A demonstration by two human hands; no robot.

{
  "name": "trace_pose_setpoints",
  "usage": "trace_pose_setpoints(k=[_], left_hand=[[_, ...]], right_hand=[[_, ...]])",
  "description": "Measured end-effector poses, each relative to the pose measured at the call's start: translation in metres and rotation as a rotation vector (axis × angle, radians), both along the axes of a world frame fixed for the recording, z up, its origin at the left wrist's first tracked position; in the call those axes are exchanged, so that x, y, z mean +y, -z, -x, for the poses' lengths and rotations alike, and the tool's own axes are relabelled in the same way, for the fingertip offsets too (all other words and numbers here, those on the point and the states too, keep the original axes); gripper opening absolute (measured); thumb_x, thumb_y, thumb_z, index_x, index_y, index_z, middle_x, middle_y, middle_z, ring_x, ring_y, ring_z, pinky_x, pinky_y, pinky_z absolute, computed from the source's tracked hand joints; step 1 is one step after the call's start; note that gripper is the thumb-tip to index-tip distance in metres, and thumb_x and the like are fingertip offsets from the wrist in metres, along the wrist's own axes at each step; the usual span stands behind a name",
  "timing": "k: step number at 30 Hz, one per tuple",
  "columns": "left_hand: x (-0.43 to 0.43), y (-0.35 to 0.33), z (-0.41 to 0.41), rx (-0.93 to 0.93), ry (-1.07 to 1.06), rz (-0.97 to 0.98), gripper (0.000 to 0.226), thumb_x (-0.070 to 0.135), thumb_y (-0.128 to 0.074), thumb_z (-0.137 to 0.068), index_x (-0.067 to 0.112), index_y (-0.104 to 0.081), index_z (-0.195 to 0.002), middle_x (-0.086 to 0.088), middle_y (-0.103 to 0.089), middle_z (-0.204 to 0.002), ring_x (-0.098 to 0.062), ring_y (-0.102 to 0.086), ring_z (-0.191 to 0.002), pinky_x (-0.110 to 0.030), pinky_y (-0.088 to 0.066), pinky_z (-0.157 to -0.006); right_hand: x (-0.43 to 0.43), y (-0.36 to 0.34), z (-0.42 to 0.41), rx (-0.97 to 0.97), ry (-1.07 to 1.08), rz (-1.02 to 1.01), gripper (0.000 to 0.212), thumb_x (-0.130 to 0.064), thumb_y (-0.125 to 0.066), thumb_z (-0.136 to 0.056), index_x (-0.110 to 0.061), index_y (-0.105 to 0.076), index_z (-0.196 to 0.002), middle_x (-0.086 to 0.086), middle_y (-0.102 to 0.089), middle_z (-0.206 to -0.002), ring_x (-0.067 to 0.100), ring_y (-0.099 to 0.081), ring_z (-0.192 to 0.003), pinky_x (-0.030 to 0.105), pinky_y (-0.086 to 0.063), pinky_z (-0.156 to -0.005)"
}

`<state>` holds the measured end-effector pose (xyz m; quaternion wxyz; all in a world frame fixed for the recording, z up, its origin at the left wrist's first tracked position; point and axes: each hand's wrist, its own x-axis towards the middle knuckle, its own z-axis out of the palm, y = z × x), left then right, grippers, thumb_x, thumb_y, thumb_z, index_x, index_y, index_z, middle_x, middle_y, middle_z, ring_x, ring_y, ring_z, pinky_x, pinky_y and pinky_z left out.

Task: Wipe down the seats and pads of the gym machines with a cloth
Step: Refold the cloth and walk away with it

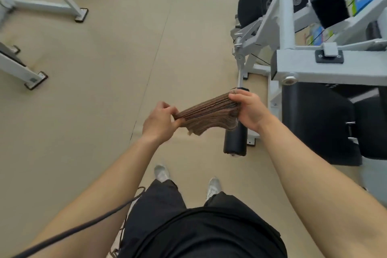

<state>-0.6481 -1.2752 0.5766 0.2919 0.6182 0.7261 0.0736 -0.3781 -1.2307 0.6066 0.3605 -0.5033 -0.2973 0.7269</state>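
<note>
GYM FLOOR: A person standing in an aisle between machines is holding a brown cloth (206, 111) stretched between both hands. The left hand (160, 120) is pinching one end between thumb and curled fingers. The right hand (249, 109) is gripping the bunched other end. The cloth is hanging in the air above the floor (104, 69), its long axis running from about 8 o'clock to 2 o'clock, with a loose fold drooping underneath.

The nearest surface to wipe is lying on the right-hand side. A black roller pad (235, 142) is sitting directly beneath the right hand, its long axis running 12 to 6 o'clock and crossing the cloth's line at a steep angle. Its lower end is showing at 6 o'clock of the right hand, and its top end is peeping out at 12 o'clock above the fingers. The left hand is sitting well apart from it, out at 9 o'clock.

The cloth appears to be hovering over the roller rather than touching it, though the overhead angle is making that hard to settle.

At 3 o'clock of the right hand, a wide black seat pad (314, 123) is sitting under the white machine frame (326, 69). The right hand is the nearer to both pads, so the coming move is likely turning on lowering that end of the cloth onto the roller.
</note>
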Motion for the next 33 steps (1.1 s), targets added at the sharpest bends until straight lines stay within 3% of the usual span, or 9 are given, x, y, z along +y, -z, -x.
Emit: trace_pose_setpoints(k=[3,6,9,12,15,17,25,29,33], left_hand=[[0.035,0.010,0.043,-0.022,0.023,-0.048,0.011,0.039,-0.071,-0.085,0.031,-0.070,-0.092,0.009,-0.061,-0.111,-0.016,-0.058,-0.105,-0.036,-0.050,-0.085],[0.082,0.009,0.079,-0.168,-0.097,-0.016,0.010,0.036,-0.070,-0.087,0.027,-0.071,-0.091,0.006,-0.070,-0.090,-0.019,-0.064,-0.088,-0.031,-0.046,-0.074],[0.134,-0.003,0.102,-0.445,-0.229,0.095,0.015,0.033,-0.072,-0.087,0.018,-0.071,-0.090,0.001,-0.070,-0.075,-0.017,-0.065,-0.065,-0.028,-0.051,-0.060],[0.177,-0.025,0.112,-0.721,-0.288,0.209,0.017,0.025,-0.072,-0.090,0.009,-0.068,-0.090,-0.004,-0.069,-0.079,-0.015,-0.065,-0.058,-0.020,-0.052,-0.051],[0.216,-0.043,0.115,-0.875,-0.275,0.258,0.008,0.019,-0.070,-0.092,0.012,-0.068,-0.088,-0.007,-0.071,-0.085,-0.017,-0.066,-0.062,-0.019,-0.057,-0.058],[0.244,-0.048,0.117,-0.938,-0.251,0.272,0.006,0.017,-0.068,-0.093,0.013,-0.071,-0.089,-0.008,-0.072,-0.086,-0.019,-0.069,-0.067,-0.026,-0.060,-0.070],[0.370,-0.042,0.132,-0.994,-0.279,0.342,0.018,0.009,-0.061,-0.096,-0.002,-0.070,-0.108,-0.020,-0.074,-0.102,-0.035,-0.073,-0.093,-0.039,-0.058,-0.093],[0.440,-0.047,0.131,-0.968,-0.320,0.326,0.010,0.006,-0.063,-0.094,0.004,-0.069,-0.101,-0.011,-0.076,-0.087,-0.020,-0.076,-0.073,-0.028,-0.061,-0.076],[0.508,-0.056,0.121,-0.905,-0.352,0.339,0.019,0.000,-0.063,-0.090,0.002,-0.066,-0.108,-0.011,-0.075,-0.082,-0.021,-0.076,-0.070,-0.025,-0.061,-0.063]], right_hand=[[0.038,0.007,0.029,-0.012,0.059,0.033,0.023,-0.018,-0.067,-0.092,-0.002,-0.067,-0.109,0.014,-0.063,-0.097,0.031,-0.057,-0.099,0.043,-0.047,-0.091],[0.079,0.011,0.062,-0.010,0.201,0.019,0.019,-0.018,-0.067,-0.091,-0.007,-0.069,-0.107,0.012,-0.066,-0.098,0.031,-0.057,-0.099,0.045,-0.045,-0.091],[0.111,0.006,0.100,-0.088,0.317,-0.023,0.017,-0.015,-0.065,-0.094,-0.009,-0.067,-0.109,0.007,-0.070,-0.095,0.023,-0.066,-0.089,0.038,-0.054,-0.077],[0.134,-0.001,0.150,-0.107,0.328,-0.037,0.012,-0.010,-0.069,-0.091,-0.010,-0.066,-0.103,0.005,-0.073,-0.090,0.020,-0.070,-0.082,0.037,-0.058,-0.072],[0.156,-0.012,0.200,-0.176,0.271,-0.095,0.011,-0.006,-0.072,-0.087,-0.010,-0.066,-0.095,0.007,-0.073,-0.090,0.020,-0.071,-0.083,0.037,-0.059,-0.079],[0.176,-0.016,0.221,-0.208,0.261,-0.129,0.010,-0.004,-0.073,-0.086,-0.010,-0.068,-0.091,0.007,-0.073,-0.088,0.018,-0.071,-0.082,0.035,-0.059,-0.079],[0.294,-0.008,0.247,-0.346,0.162,-0.213,0.019,-0.001,-0.068,-0.090,-0.019,-0.074,-0.085,-0.003,-0.075,-0.074,0.007,-0.071,-0.069,0.023,-0.058,-0.070],[0.364,0.000,0.244,-0.450,0.119,-0.254,0.022,-0.013,-0.072,-0.087,-0.030,-0.078,-0.075,-0.001,-0.078,-0.076,0.014,-0.074,-0.073,0.043,-0.061,-0.082],[0.426,-0.001,0.233,-0.551,0.077,-0.306,0.024,-0.021,-0.071,-0.087,-0.041,-0.077,-0.075,-0.006,-0.078,-0.076,0.010,-0.075,-0.075,0.041,-0.060,-0.082]])
